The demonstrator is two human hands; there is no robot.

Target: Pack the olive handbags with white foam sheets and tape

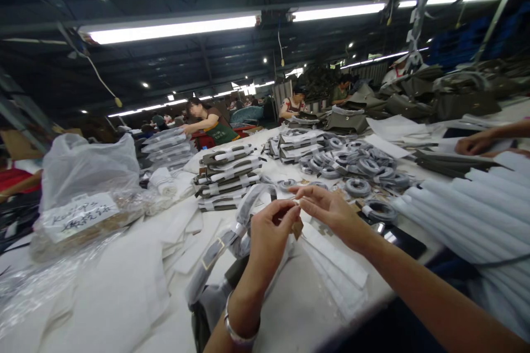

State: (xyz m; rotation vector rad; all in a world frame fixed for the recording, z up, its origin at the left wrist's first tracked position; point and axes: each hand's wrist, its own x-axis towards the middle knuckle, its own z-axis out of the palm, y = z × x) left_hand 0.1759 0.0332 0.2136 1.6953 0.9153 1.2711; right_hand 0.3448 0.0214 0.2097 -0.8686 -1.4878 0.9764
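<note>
1. Wrapped strap (197, 281) is on the bench (298, 292), just left of the left forearm. Film's already around it, gold buckle (213, 252) showing, so call this one partway along.
2. Stacked bundles (229, 176) behind it already have white wraps on, so those look further along. The pile of grey coils (358, 187) is wrapped too; can't tell if they need more.
3. Hands: left hand (271, 231) has thumb and fingertips together, seemingly pinching a small brown tag (297, 228). Right hand (329, 212) meets it with fingers half spread; can't tell if it's gripping anything. Guessing the tag bit isn't finished.
4. Room: big dim workshop, tube lights (174, 30) overhead, a co-worker in a green apron (221, 131) across the way.
5. Bench is pale and seriously cluttered: olive bags (345, 121) at the back, a clear plastic sack (89, 162) on the left, white sheets (120, 287) nearer.
</note>
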